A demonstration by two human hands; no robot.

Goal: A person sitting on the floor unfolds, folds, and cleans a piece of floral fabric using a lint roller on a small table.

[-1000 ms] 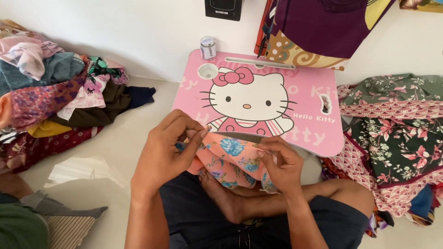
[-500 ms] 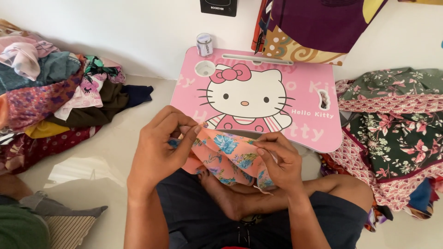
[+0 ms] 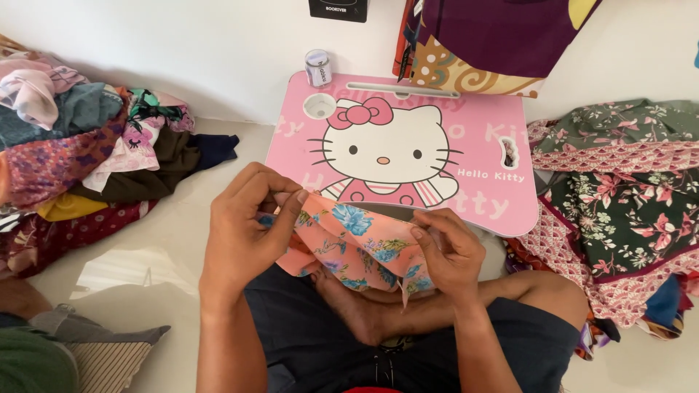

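Peach cloth with blue flowers; pink lap table.

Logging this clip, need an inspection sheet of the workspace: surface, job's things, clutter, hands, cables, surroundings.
Surface: pink cartoon-cat lap desk on a pale floor.
Job's things: orange floral fabric, stretched between both hands over the person's lap.
Clutter: heap of mixed clothes on the left; dark green floral cloth on the right; small round container at the desk's far edge.
Hands: left hand and right hand each pinch the fabric's edge.
Cables: nothing seen.
Surroundings: white wall; purple patterned cloth hanging.
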